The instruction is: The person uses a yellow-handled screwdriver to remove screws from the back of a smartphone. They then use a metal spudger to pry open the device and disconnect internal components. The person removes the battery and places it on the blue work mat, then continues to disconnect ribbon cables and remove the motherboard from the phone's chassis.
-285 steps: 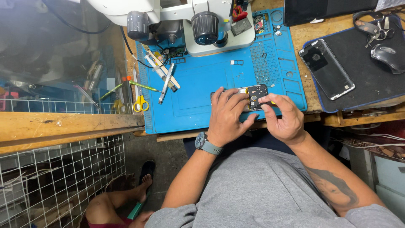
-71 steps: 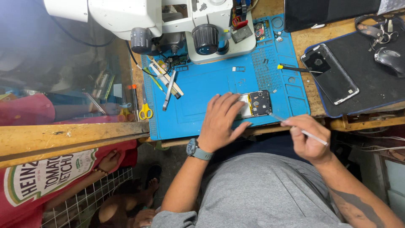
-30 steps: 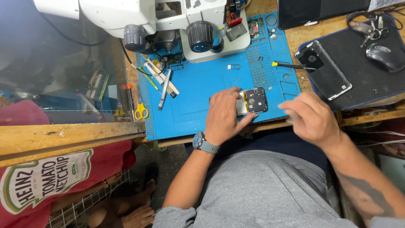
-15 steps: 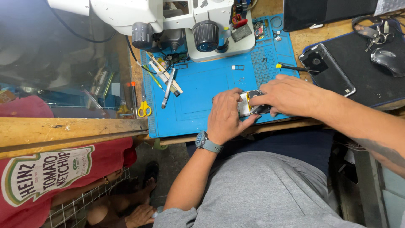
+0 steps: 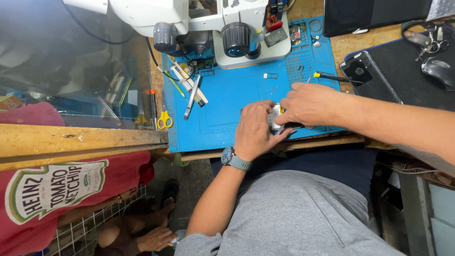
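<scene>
My left hand (image 5: 256, 128), with a grey watch on its wrist, grips a small silver and black phone part (image 5: 274, 117) near the front edge of the blue work mat (image 5: 227, 102). Reaching in from the right, my right hand (image 5: 310, 103) lies over the same part with its fingers curled down on it. Both hands hide most of the part. I cannot tell whether the right hand also holds a thin tool.
A white microscope (image 5: 213, 23) stands at the back of the mat. Tweezers and picks (image 5: 192, 90) and yellow scissors (image 5: 164, 121) lie to the left. A yellow-tipped screwdriver (image 5: 332, 77), a phone (image 5: 369, 78), a mouse (image 5: 438, 68) and keys (image 5: 424, 38) lie to the right. A person in a red shirt (image 5: 57, 189) crouches at lower left.
My right hand has moved left from the mat's front edge onto the phone part. The left hand has stayed on it. A person in a red shirt has come in at lower left.
</scene>
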